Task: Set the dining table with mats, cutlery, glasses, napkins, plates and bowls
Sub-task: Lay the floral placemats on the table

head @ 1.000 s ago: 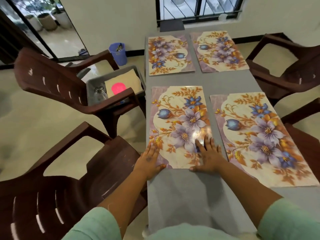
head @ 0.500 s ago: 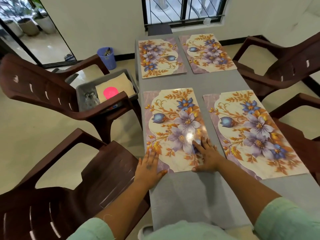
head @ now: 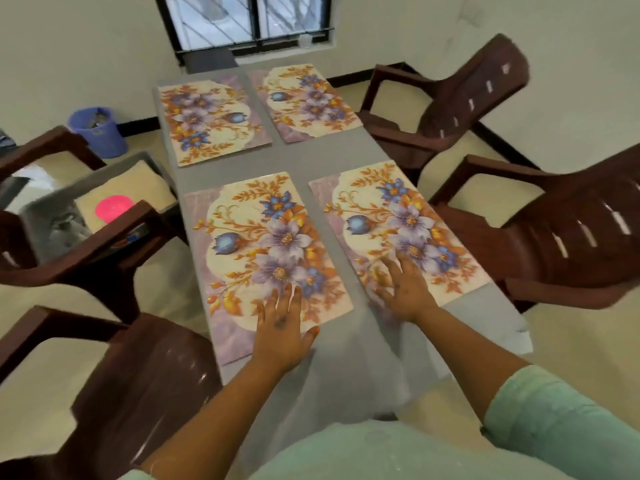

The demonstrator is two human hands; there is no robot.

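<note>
Several floral mats lie on the grey dining table (head: pixel 294 157). The near left mat (head: pixel 263 244) has my left hand (head: pixel 282 327) flat on its near edge, fingers straight. On the near right mat (head: pixel 408 220) my right hand (head: pixel 403 289) rests flat on the near left corner, fingers spread. A far left mat (head: pixel 207 119) and a far right mat (head: pixel 304 98) lie side by side towards the window. Neither hand holds anything.
Brown plastic chairs (head: pixel 568 230) stand on both sides of the table. On the left chair's seat sits a grey tray (head: pixel 45 202) with a beige cloth, a pink round thing (head: pixel 114 207) and some metal items. A blue bin (head: pixel 98 129) stands on the floor.
My right hand moved from the near left mat to the near right mat. My left hand slid rightwards onto the near left mat's lower edge. The view shifted to the right.
</note>
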